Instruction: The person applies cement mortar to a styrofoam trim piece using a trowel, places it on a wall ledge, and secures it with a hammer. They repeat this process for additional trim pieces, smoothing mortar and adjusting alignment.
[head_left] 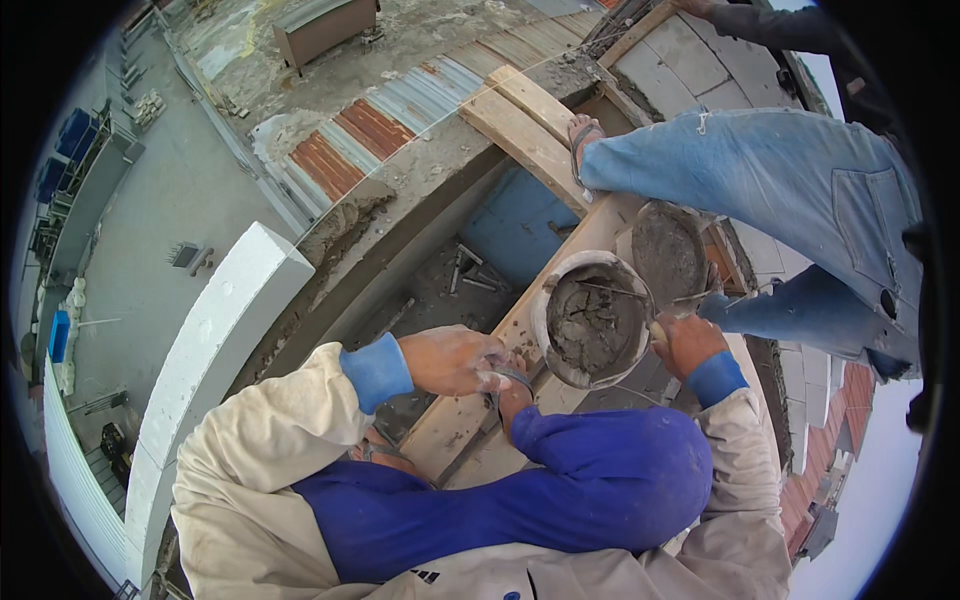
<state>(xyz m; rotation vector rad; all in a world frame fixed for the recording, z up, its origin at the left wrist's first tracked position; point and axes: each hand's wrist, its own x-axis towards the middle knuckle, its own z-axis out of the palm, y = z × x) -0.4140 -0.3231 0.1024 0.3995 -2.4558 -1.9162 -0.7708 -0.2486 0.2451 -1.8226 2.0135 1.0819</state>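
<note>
My left hand [450, 360] is closed, its fingertips bunched beside the strap of the sandal on my foot [514, 400]. Whatever lies between those fingers is hidden. A round bucket [544, 340] of grey wet mortar [597, 325] stands on the planks ahead, a thin wire handle lying over it. At the bucket's right side, my right hand [688, 345] grips a tool by its pale handle [657, 331]; its working end cannot be made out. Just beyond sits a second container of mortar [668, 258].
Wooden planks [440, 437] span an open pit with debris and a blue panel [520, 225]. Another person in jeans [750, 165] stands at the right, one sandalled foot on a plank. A white block wall [205, 330] edges a long drop to the left; corrugated sheets [400, 105] lie beyond.
</note>
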